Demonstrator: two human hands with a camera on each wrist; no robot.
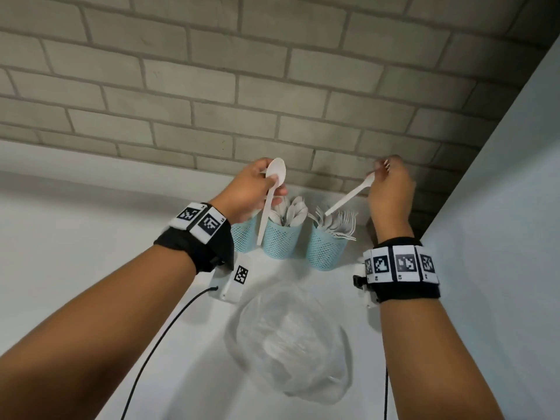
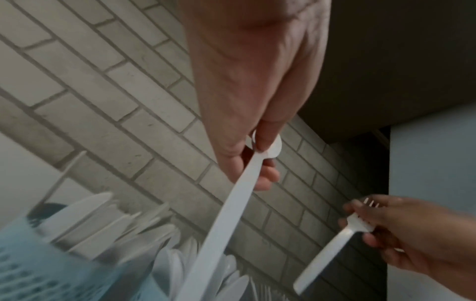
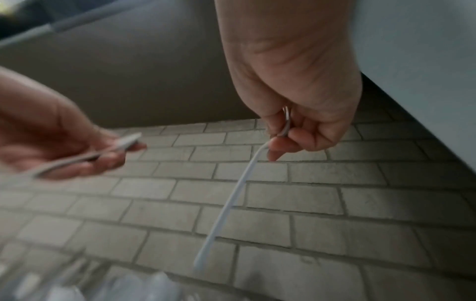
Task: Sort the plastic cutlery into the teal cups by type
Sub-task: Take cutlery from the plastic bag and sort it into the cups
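Left hand (image 1: 248, 189) grip grasps white spoon (image 1: 270, 195) at bowl end, handle down, frame centre above middle teal cup (image 1: 280, 241) of spoons. Right hand (image 1: 391, 189) grip pinches fork (image 1: 348, 198) at tines, handle angled over right cup (image 1: 325, 247) of forks. Clear bowl (image 1: 242, 344) lower centre on counter (image 1: 91, 222).

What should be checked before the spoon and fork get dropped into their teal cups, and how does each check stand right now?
1. Left hand grips the spoon by its bowl: ok.
2. Right hand pinches the fork at its tines: ok.
3. Spoon handle points down over the spoon cup: ok.
4. Fork handle hangs above the fork cup: ok.
5. Room left in both cups: cannot tell.
6. Clear bowl emptied: cannot tell.
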